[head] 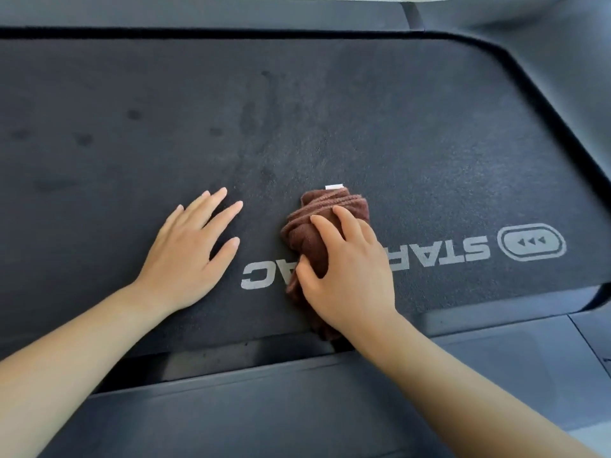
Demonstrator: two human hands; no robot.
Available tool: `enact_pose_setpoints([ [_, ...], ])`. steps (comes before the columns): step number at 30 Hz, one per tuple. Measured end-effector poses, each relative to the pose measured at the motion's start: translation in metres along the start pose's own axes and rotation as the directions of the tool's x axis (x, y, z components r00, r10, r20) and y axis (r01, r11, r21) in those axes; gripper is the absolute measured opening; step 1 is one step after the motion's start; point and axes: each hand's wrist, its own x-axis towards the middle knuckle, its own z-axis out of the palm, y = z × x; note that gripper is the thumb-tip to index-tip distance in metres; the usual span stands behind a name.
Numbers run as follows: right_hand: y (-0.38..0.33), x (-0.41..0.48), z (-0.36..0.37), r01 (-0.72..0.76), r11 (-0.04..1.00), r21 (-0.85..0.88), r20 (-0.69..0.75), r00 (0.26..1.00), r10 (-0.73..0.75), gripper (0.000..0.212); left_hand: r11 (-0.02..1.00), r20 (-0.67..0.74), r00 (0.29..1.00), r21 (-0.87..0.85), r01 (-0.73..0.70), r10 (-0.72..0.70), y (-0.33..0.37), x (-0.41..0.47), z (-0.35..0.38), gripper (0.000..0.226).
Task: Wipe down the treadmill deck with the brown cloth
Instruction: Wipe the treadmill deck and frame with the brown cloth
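**Item 1. Treadmill deck** (396, 127). A dark grey belt with a fine, gritty grain, running across the whole view. It is flat, and its edge curves round at two o'clock.

**Item 2. Dark blotches** (84, 139). Round and soft-edged, they are scattered at nine to ten o'clock. Whether they are damp or dirt cannot be told.

**Item 3. Left hand** (188, 256). It lies at eight o'clock of centre, palm down on the belt. The fingers are straight and spread toward one o'clock, and it holds nothing.

**Item 4. Vertical streaks** (251, 117). These faint darker bands at twelve o'clock look like smears.

**Item 5. Brown cloth** (330, 206). A plush towelling cloth with corded edges, bunched into a loose wad. It lies on the belt at three o'clock of the left hand, covering the middle of the lettering. A small white tag (334, 187) shows at its twelve o'clock end.

**Item 6. Right hand** (350, 276). It sits on top of the cloth. The fingers curl over the wad and the thumb presses its nine o'clock side, gripping it against the belt.

**Item 7. White lettering** (463, 251) and **oval badge** (531, 242). Both are printed on the belt at three o'clock and read upside down from here.

**Item 8. Side rail** (264, 408). Smooth matte plastic at six o'clock.

**Status.** Wiping appears to be under way, with the cloth near the belt's six o'clock edge. The blotched stretch at nine o'clock and the streaks suggest much of the deck is yet to be covered. No part can be confirmed as finished.
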Motion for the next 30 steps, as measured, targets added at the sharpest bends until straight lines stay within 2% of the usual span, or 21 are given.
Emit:
enact_pose_setpoints([
  [7,-0.006,0.053,0.011,-0.044,0.999,0.021,-0.054,0.998,0.045,0.052,0.999,0.038,0.999,0.025,-0.039,0.038,-0.005,0.037,-0.003,0.059],
  [12,-0.005,0.115,0.021,-0.099,0.995,0.01,-0.09,0.991,0.099,0.051,0.99,0.08,0.99,0.069,-0.121,0.116,-0.017,0.128,-0.004,0.058],
  [18,-0.001,0.196,0.03,-0.199,0.98,0.005,-0.168,0.966,0.197,0.049,0.995,0.051,0.996,0.06,-0.076,0.072,-0.041,0.245,-0.008,0.054],
  [23,0.016,0.264,0.029,-0.209,0.978,0.01,-0.157,0.966,0.208,0.05,0.996,-0.058,0.995,0.031,-0.081,0.082,-0.048,0.249,-0.002,0.057],
  [30,0.036,0.362,0.025,-0.206,0.978,0.02,-0.12,0.971,0.207,0.051,0.998,-0.042,0.998,0.036,-0.047,0.048,-0.046,0.251,-0.002,0.06],
])
